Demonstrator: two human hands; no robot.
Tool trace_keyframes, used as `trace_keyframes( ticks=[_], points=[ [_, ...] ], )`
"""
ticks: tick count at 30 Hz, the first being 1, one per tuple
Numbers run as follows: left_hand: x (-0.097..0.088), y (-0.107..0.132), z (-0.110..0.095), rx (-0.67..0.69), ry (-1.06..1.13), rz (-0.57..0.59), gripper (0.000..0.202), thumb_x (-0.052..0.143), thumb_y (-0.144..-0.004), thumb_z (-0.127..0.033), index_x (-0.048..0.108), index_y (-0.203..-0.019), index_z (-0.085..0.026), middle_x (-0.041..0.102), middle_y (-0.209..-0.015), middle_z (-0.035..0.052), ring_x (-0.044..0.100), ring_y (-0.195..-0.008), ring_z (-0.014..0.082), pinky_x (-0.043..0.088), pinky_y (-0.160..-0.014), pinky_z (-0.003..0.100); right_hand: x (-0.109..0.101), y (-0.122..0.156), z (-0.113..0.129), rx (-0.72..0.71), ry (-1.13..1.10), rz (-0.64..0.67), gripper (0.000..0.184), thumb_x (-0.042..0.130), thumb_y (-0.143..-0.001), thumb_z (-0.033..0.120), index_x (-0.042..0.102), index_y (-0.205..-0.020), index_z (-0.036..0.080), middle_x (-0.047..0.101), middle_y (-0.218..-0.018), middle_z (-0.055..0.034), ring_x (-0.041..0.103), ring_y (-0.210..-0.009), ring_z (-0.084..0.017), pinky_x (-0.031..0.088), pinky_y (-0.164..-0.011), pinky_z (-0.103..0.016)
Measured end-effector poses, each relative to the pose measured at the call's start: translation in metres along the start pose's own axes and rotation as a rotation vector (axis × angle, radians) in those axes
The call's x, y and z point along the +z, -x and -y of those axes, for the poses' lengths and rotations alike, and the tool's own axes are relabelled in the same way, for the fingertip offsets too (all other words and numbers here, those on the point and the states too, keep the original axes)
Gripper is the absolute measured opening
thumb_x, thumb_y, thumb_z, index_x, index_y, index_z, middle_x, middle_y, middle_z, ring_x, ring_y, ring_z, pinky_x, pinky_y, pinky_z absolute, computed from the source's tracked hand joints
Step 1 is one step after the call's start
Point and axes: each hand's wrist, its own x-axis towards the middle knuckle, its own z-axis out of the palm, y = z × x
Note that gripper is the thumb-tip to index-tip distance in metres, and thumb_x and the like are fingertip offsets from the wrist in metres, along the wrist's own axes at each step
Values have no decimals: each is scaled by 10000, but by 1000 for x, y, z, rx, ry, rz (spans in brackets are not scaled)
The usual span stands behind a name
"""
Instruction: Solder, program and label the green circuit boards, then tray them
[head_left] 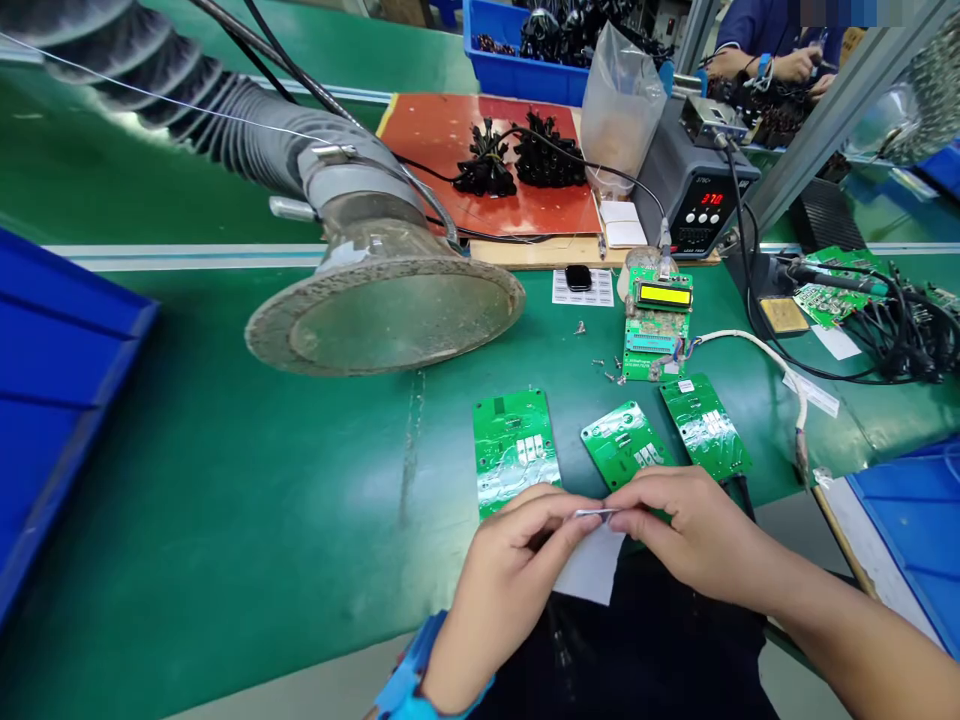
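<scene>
At the front edge of the bench, my left hand (510, 585) pinches a small white paper sheet (592, 572) between thumb and fingers. The fingertips of my right hand (686, 525) are closed on the same sheet, which is bent at its top edge and hangs down below my fingers. Just beyond lie three green circuit boards: a left board (514, 430), a middle board (622, 440) partly hidden by my right hand, and a right board (705, 425) with a small white label near its top.
A fume extraction hood (382, 315) overhangs the left side. Behind the boards are a tester board with a yellow display (664, 297), loose screws (611, 375), a label sheet (604, 290) and a soldering station (701, 205). Blue bins (56, 390) flank the bench. Another person's hands (799, 65) work far right.
</scene>
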Motion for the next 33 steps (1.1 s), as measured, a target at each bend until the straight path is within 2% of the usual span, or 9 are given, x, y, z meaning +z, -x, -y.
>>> trace_keyframes(
  ticks=[3,8,13,18,20,23,27,30,33],
  points=[
    [2,2,1,83,-62,-92,119,613,-795,-238,701,-715,-227,635,-640,-7,574,-584,110,443,-530,194,2,2,2,23,17,24,158,507,-873,193,662,-873,222,686,-807,5,616,-734,-111,450,-662,-230],
    [5,4,3,57,-58,-153,121,635,-775,-247,690,-672,-218,629,-617,-17,563,-553,97,430,-505,178,2,4,3,81,-34,-44,197,591,-828,231,591,-1024,213,664,-837,-2,615,-770,-121,478,-700,-250],
    [3,8,2,-63,-29,-104,174,633,-766,-304,667,-629,-203,590,-587,-17,521,-535,95,399,-491,180,3,3,-3,-136,71,-116,84,545,-862,212,623,-832,201,587,-765,-8,561,-749,-117,469,-666,-253],
    [5,11,-3,-312,110,-5,332,572,-776,-444,610,-596,-167,510,-552,-17,441,-511,91,353,-460,186,13,9,-13,-463,255,-289,174,504,-854,83,628,-897,196,597,-741,-27,548,-715,-138,454,-642,-306],
    [7,10,-5,-413,170,18,383,563,-760,-505,599,-604,-158,465,-522,-27,390,-484,83,314,-432,186,14,11,-15,-535,209,-325,210,511,-832,47,626,-919,201,598,-733,-25,544,-704,-139,455,-636,-313],
    [7,7,-6,-447,191,-11,407,561,-751,-534,569,-592,-159,424,-508,-38,359,-475,79,295,-426,189,5,6,-16,-397,11,-376,145,547,-828,94,626,-860,211,590,-732,-16,550,-707,-134,461,-631,-291],
    [2,7,-4,-364,113,-36,393,535,-801,-485,522,-565,-172,433,-520,-35,394,-476,88,322,-428,199,-14,-14,-24,92,-127,-476,120,599,-809,299,628,-753,197,599,-716,-9,534,-661,-127,434,-593,-261],
    [2,9,-1,-134,-45,57,306,504,-860,-358,562,-619,-179,548,-623,-6,513,-578,110,417,-532,212,-19,-32,-35,406,-190,-423,260,607,-756,426,643,-751,168,560,-621,9,458,-553,-100,371,-509,-230],
    [8,11,-2,120,-200,241,186,500,-875,-243,617,-736,-204,668,-868,20,599,-885,175,483,-774,296,-16,-43,-42,468,-177,-384,309,609,-720,454,653,-733,149,528,-574,14,414,-519,-92,316,-465,-216]
  ],
)
